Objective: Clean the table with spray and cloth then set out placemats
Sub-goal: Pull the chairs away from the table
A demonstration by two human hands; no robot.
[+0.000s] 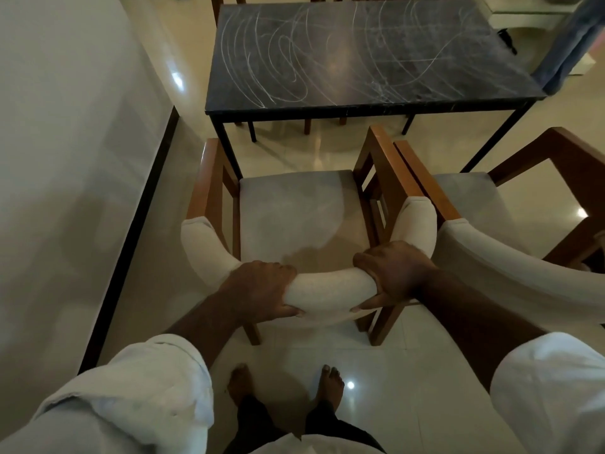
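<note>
A dark stone-topped table point(360, 54) on thin black legs stands ahead, its top covered in white scribbled lines. Between me and it stands a wooden armchair point(294, 211) with a grey seat and a curved white padded backrest. My left hand point(262, 290) grips the backrest left of its middle, fingers over the top and thumb below. My right hand point(393, 273) grips it on the right in the same way. No spray bottle, cloth or placemat is in view.
A second matching armchair point(484, 204) stands touching the first on the right. A wall with a dark skirting strip point(131, 231) runs along the left. More chair legs show beyond the table. A person's trouser leg point(569, 44) stands at the far right. My bare feet stand on glossy tiles.
</note>
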